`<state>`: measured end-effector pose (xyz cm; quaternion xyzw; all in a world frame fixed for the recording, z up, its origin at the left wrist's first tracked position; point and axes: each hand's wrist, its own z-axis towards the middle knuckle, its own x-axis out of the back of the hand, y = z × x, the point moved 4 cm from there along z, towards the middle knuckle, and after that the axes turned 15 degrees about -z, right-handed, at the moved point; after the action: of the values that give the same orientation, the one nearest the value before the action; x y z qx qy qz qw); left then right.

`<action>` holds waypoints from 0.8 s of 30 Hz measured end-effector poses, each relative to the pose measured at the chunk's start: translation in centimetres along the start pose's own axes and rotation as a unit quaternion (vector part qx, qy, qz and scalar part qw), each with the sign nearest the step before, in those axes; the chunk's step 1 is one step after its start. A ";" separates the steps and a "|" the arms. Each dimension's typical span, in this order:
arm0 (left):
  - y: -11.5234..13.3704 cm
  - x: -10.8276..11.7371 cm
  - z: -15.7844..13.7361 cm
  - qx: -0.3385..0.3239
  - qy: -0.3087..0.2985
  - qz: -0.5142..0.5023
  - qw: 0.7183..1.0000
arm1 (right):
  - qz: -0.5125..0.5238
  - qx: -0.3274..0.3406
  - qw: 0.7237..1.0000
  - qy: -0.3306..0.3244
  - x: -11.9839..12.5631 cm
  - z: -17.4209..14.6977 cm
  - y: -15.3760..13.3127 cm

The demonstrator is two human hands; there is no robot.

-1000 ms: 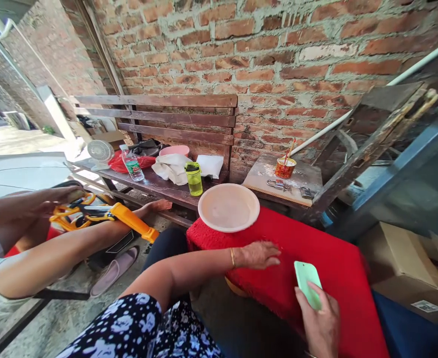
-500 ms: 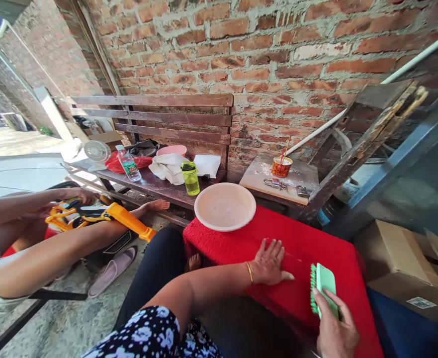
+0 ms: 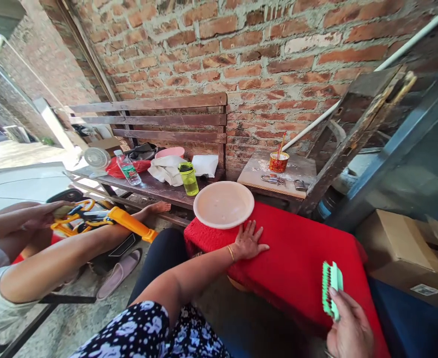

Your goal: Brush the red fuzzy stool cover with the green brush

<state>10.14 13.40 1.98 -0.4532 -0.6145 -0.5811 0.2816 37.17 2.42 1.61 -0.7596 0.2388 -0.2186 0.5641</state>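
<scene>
Far left, another person's leg (image 3: 80, 243), a yellow-orange tool (image 3: 131, 223) resting over it. Beyond, far side: bench (image 3: 159, 191) carrying a green bottle (image 3: 189, 180). Pale basin (image 3: 224, 201) sits on the far left end of the red cloth (image 3: 297, 243); contents unclear. Left hand (image 3: 247, 242) open, fingers spread, palm down on the cloth just near side of the basin. Cloth already spread, looks fairly smooth. Near right, right hand (image 3: 350, 323) closed round a green brush (image 3: 333, 288), bristles facing left, seemingly not pressed to the cloth. Judgement: cloth laid out, brush in hand; how much has been gone over, and what remains, cannot be told. Cardboard box (image 3: 394, 243) far right.
</scene>
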 end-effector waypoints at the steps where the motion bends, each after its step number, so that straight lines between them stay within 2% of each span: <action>1: 0.8 -0.6 0.3 -0.003 0.009 -0.003 1.000 | 0.004 0.001 1.000 -0.001 -0.1 0.0 0.0; 3: 2.7 -2.1 0.2 -0.035 0.017 -0.010 0.999 | 0.003 0.006 1.000 -0.006 -0.3 0.1 0.2; 6: 4.5 -4.0 -1.5 -0.131 -0.020 -0.017 0.991 | -0.011 0.024 1.000 -0.008 -0.4 0.4 0.6; 9: 4.4 -4.2 -4.3 -0.256 -0.079 -0.013 0.963 | -0.021 0.032 0.999 -0.008 -0.4 0.5 0.8; 11: 3.4 -3.3 -5.5 -0.282 -0.101 -0.012 0.954 | -0.024 0.024 0.999 -0.012 -0.4 0.4 0.7; 14: 2.0 -0.4 -5.0 -0.194 -0.091 -0.044 0.976 | -0.033 0.014 0.999 -0.014 -0.2 0.1 0.7; 16: 1.8 2.4 -3.7 -0.139 -0.065 -0.123 0.980 | -0.042 0.011 0.999 -0.015 0.1 0.0 0.8; 17: 1.8 4.0 -2.9 -0.123 -0.048 -0.190 0.973 | -0.055 0.014 0.998 -0.019 0.3 0.1 0.8; 19: 1.2 7.6 -1.0 -0.064 0.004 -0.369 0.927 | -0.099 0.032 0.994 -0.036 0.7 0.3 0.7; 21: -0.9 10.6 0.7 0.066 0.063 -0.540 0.837 | -0.150 0.050 0.986 -0.057 1.0 0.5 0.4; 24: -4.8 13.6 2.3 0.171 0.103 -0.602 0.773 | -0.191 0.041 0.979 -0.059 1.4 0.5 0.0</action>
<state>0.48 19.19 11.33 0.1278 -0.8181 -0.5606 0.0091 38.53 1.95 1.58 -0.7789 0.0471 -0.2868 0.5558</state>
